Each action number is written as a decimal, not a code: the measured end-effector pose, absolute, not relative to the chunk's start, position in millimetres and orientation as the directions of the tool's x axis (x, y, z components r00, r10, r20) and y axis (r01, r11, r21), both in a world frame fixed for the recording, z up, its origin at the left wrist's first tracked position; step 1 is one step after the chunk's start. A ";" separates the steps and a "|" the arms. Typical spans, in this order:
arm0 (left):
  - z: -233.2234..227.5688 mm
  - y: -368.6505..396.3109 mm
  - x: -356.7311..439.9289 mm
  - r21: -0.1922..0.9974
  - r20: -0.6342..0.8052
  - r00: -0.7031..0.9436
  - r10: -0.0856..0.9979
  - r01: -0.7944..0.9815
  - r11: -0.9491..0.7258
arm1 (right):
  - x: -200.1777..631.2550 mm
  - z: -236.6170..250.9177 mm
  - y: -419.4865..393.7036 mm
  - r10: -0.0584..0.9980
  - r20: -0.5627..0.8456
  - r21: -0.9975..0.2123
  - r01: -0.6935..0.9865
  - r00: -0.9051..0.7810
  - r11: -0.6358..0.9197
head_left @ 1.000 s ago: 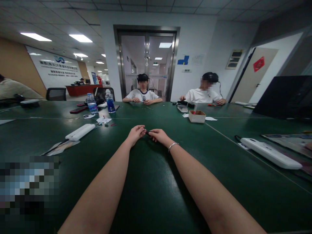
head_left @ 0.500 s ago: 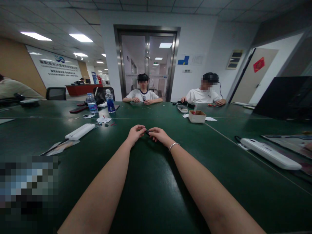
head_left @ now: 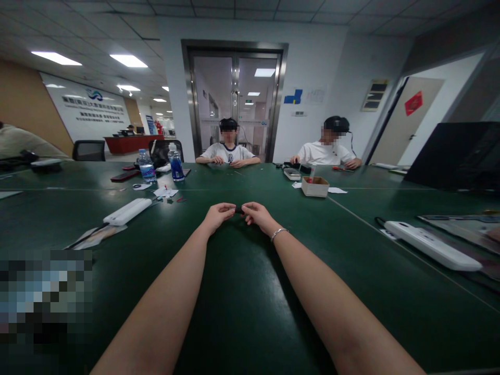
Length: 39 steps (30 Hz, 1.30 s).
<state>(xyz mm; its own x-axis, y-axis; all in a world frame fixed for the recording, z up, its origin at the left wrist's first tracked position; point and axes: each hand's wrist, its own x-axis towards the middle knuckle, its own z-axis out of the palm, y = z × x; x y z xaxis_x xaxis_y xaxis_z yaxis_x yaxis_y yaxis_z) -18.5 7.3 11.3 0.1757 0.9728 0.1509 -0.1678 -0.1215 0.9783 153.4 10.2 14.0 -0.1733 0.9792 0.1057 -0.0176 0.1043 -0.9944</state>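
Observation:
Both my arms reach out over the dark green table (head_left: 242,291). My left hand (head_left: 217,214) and my right hand (head_left: 257,214) meet at the table's middle, fingertips pinched on a small black object (head_left: 238,210) held between them. The object is tiny and mostly hidden by the fingers, so I cannot tell what it is. A silver bracelet (head_left: 278,233) sits on my right wrist. Both hands rest on or just above the tabletop.
A white power strip (head_left: 128,211) lies to the left, another white power strip (head_left: 427,244) to the right. Two water bottles (head_left: 175,164) stand at the back left, a small cardboard box (head_left: 314,186) at the back right. Two people sit across the table.
My hands have shifted slightly and my fingers have closed in tighter around the small black object. Nothing else on the table has moved.

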 end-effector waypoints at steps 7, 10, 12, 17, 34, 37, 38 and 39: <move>7.9 11.4 -17.2 0.979 0.143 0.166 0.976 -0.170 -0.114 | 153.7 13.9 8.6 0.980 0.110 -0.993 -0.048 -0.163 0.103; 8.6 11.8 -16.6 0.984 0.130 0.175 0.976 -0.140 -0.107 | 155.1 12.5 9.7 0.979 0.111 -0.993 -0.061 -0.171 0.102; 9.4 11.4 -16.1 0.988 0.123 0.175 0.977 -0.109 -0.105 | 156.1 11.6 10.6 0.978 0.107 -0.993 -0.064 -0.179 0.097; 9.5 11.0 -15.5 0.993 0.116 0.182 0.976 -0.057 -0.108 | 157.5 10.3 11.8 0.977 0.098 -0.994 -0.065 -0.189 0.088; 7.3 16.5 -11.6 0.985 0.085 0.176 0.981 0.133 -0.110 | 159.5 13.4 9.8 0.970 0.076 -0.994 -0.091 -0.232 0.056; 8.9 13.6 -12.2 0.985 0.129 0.180 0.975 0.086 -0.146 | 158.3 13.9 11.1 0.977 0.054 -0.997 -0.063 -0.207 0.041; 9.6 12.4 -12.7 0.982 0.154 0.182 0.971 0.076 -0.170 | 157.9 14.1 11.4 0.978 0.046 -0.998 -0.054 -0.204 0.036; 10.2 11.2 -13.3 0.978 0.180 0.184 0.966 0.067 -0.195 | 157.5 14.4 11.5 0.978 0.040 -0.999 -0.044 -0.204 0.031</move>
<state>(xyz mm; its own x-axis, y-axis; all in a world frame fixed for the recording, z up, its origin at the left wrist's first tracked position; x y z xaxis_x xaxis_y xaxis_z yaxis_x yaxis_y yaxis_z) -13.3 11.2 10.2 0.1839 0.9663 0.1803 0.0674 -0.1954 0.9784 157.5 11.5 14.4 -0.2041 0.9781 0.0396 -0.0440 0.0313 -0.9985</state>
